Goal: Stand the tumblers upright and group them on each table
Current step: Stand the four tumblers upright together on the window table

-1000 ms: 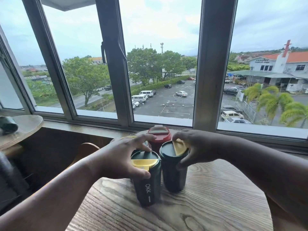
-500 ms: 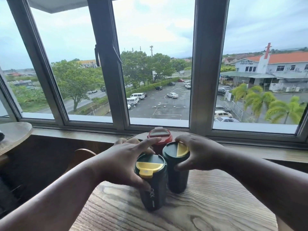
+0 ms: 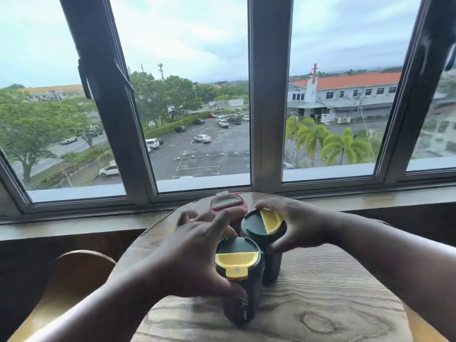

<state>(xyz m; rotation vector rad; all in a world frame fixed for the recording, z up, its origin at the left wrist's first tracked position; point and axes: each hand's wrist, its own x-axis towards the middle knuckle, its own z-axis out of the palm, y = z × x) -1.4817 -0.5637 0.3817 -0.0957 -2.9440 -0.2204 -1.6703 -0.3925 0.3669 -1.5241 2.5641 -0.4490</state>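
Three tumblers stand upright and close together on the round wooden table (image 3: 320,304). My left hand (image 3: 197,255) holds the nearest dark green tumbler (image 3: 243,307) just below its yellow-flapped lid, thumb on its front, fingers reaching behind it. My right hand (image 3: 296,225) grips the second dark green tumbler (image 3: 256,225) around its lid rim. A red-lidded tumbler (image 3: 228,202) stands just behind both, touching or almost touching them. My left hand hides whatever stands under its far fingers.
The table's far edge meets a wooden window sill (image 3: 370,201) below a large window (image 3: 197,119). The curved back of a wooden chair (image 3: 81,267) stands to the left of the table. Bare tabletop lies to the right and in front of the tumblers.
Both hands have kept their hold and drawn the two green tumblers tighter together by the red-lidded one. The view has swung to the right, so the small side table at far left is gone.
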